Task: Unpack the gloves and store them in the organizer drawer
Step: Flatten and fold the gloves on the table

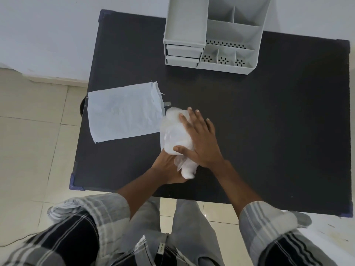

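Crinkly clear plastic, the bundle of gloves (177, 131) sits mid-table at about nine o'clock from centre, right hand (199, 139) pressed flat on top, left hand (169, 167) clutching its near end, and that slippery wad could spill before reaching the closed drawers (183, 55) up at twelve o'clock.

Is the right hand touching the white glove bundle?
Touching. The head view shows the right hand pressed flat on the white glove bundle, thumb across it.

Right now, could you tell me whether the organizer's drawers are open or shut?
Shut: both drawers sit flush in the organizer, fronts stacked evenly. The hands are away from them.
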